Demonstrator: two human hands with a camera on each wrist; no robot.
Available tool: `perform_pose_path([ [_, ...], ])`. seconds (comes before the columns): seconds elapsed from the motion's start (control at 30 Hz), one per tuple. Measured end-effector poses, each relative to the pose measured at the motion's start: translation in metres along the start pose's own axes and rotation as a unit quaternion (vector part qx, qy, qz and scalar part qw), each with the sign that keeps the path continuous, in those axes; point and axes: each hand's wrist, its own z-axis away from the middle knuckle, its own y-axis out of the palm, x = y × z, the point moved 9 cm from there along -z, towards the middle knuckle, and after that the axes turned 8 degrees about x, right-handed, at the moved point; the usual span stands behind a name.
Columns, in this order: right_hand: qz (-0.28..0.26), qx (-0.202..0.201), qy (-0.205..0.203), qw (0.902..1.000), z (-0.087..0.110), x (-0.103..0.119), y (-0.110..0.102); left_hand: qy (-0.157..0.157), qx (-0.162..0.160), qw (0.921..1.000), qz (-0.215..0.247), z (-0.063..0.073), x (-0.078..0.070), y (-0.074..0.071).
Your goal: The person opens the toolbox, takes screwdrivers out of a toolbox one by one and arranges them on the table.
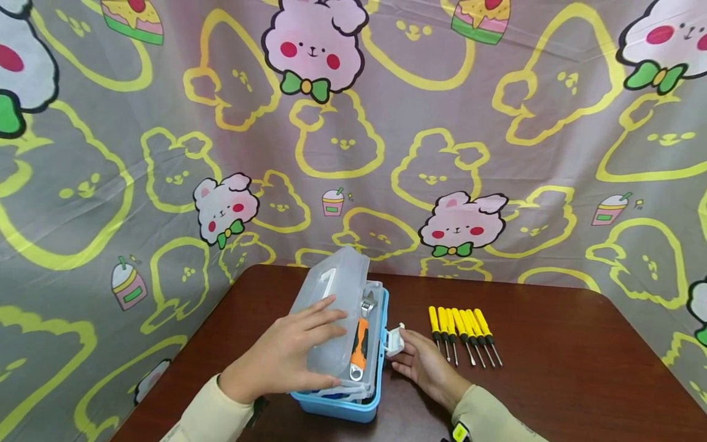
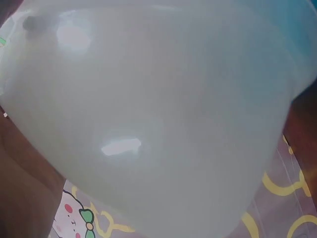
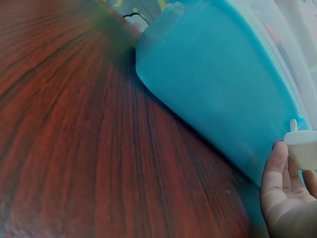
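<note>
A blue toolbox (image 1: 337, 410) stands on the table, its translucent lid (image 1: 353, 270) partly raised and tilted. My left hand (image 1: 293, 347) lies across the lid with fingers spread and fairly straight, the thumb low near its front edge. In the left wrist view the lid (image 2: 173, 99) fills most of the frame. On the box's right side my right hand (image 1: 428, 368) pinches the white latch (image 1: 395, 341), thumb against it; the right wrist view shows the same latch (image 3: 303, 144). An adjustable wrench (image 1: 360, 344) with an orange and black handle lies in the clear upper tray.
Several screwdrivers (image 1: 461, 322) with yellow and black handles lie in a row on the brown table (image 1: 552, 368), right of the box. A patterned cloth (image 1: 386, 153) hangs behind the table and along its sides.
</note>
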Motion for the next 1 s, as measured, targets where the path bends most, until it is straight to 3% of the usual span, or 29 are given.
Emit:
perform_pose_path([
  [0.6,0.013,-0.007,0.003,0.9999,0.002,0.006,0.000,0.039,-0.004,0.9991,-0.014,-0.004,-0.009,0.004],
  [1.0,0.029,-0.002,0.007,0.9995,0.000,0.008,0.002,0.063,0.007,0.9974,-0.034,-0.011,-0.020,0.018],
])
